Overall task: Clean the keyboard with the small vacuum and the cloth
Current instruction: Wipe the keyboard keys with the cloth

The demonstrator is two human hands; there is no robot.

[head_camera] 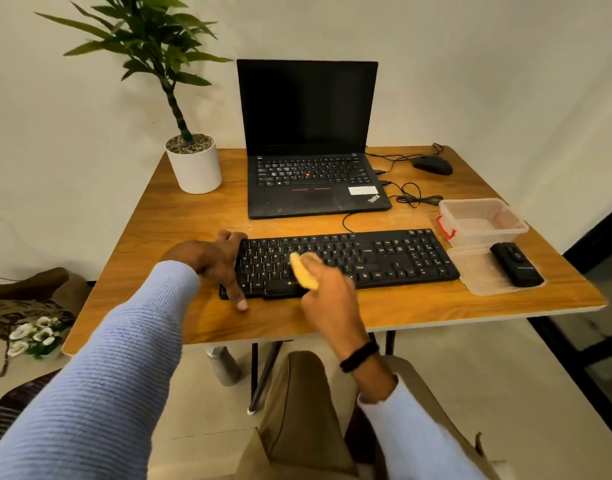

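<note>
Desk, seated, looking down. Keyboard [349,261] lies flat on the wooden table [297,320], long side toward me, just in front of the open laptop [311,140], whose screen is dark. My left hand [211,261] holds the keyboard's left end: fingers curled over the far corner, one digit stretched down the near corner with its tip on the table top. My right hand [328,289] is over the letter keys, left of the keyboard's middle, fingers curled and pinching a bunched yellow cloth [303,270]. The cloth sticks out past my fingertips toward the far rows. The picture is soft there, so I cannot tell whether the cloth presses on the keys or sits just above them. A dark bracelet [359,356] is on my right wrist, and both sleeves are pale blue. The small vacuum [515,265], black, lies on a clear plastic lid [477,275] just beside the keyboard's right end, apart from both hands. Behind the lid stands a clear plastic box [481,220] with a red latch. A black mouse [432,164] sits at the far right corner, with loose cables running between it and the laptop. A potted plant [193,164] in a white pot is at the far left corner. White flowers [34,336] lie on the floor to the left of the table.
</note>
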